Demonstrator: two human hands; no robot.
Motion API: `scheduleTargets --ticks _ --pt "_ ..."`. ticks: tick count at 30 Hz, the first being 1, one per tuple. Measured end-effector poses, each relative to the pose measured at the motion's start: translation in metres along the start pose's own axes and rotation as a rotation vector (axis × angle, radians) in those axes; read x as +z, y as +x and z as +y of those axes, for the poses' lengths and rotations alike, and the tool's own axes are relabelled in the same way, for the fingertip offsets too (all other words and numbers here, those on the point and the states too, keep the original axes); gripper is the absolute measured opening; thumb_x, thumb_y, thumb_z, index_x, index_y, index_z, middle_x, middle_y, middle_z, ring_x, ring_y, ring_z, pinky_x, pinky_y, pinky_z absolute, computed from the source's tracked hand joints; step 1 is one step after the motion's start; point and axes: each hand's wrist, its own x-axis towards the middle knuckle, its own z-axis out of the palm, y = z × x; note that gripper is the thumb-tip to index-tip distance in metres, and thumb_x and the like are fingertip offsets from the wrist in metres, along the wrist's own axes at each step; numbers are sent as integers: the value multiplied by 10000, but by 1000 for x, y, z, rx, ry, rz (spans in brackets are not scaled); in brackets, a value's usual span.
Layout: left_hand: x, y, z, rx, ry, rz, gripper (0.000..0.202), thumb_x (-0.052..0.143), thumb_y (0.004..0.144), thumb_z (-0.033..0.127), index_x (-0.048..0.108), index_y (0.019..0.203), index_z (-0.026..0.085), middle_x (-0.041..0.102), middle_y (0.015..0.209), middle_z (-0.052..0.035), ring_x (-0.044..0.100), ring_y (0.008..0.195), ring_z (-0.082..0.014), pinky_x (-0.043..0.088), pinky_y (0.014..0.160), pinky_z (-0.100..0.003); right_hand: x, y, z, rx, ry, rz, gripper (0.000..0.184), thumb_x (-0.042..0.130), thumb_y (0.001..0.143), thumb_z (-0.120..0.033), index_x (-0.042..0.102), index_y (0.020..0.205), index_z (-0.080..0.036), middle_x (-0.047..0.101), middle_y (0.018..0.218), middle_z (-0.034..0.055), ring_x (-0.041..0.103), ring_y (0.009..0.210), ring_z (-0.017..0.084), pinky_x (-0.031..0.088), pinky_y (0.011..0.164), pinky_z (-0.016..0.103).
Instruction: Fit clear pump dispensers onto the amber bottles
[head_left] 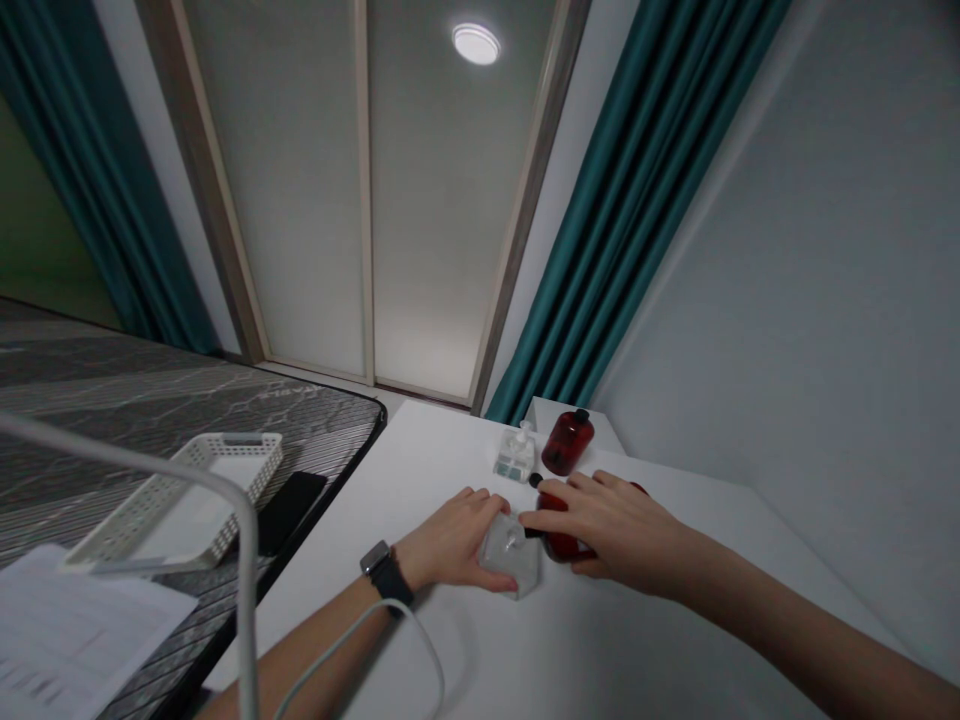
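My left hand [454, 540] wraps around a small clear square bottle [511, 556] that stands on the white table [615, 640]; a dark watch sits on that wrist. My right hand [606, 525] is curled over a dark red bottle [559, 545] lying on its side just right of the clear one, its black nozzle pointing at the clear bottle's top. Farther back stand a second clear pump bottle [516, 453] and a second dark red bottle [568, 442], side by side and untouched.
A white perforated basket [180, 495] rests on a grey patterned mattress [90, 400] at left, beside a black phone [291, 508] and a paper sheet [67, 625]. A white cable [225, 500] arcs across the foreground. Teal curtains and a grey wall stand behind the table.
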Motion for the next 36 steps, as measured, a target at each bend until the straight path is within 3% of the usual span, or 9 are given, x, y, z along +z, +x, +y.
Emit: scheduleTargets --ticks 36 --pt "2 0 -2 7 0 10 664 798 678 633 506 1079 192 645 1043 -89 620 966 -302 451 884 -396 -1 2 -1 -85 -135 73 710 857 718 -299 518 1335 -395 639 1201 63 661 967 307 501 720 381"
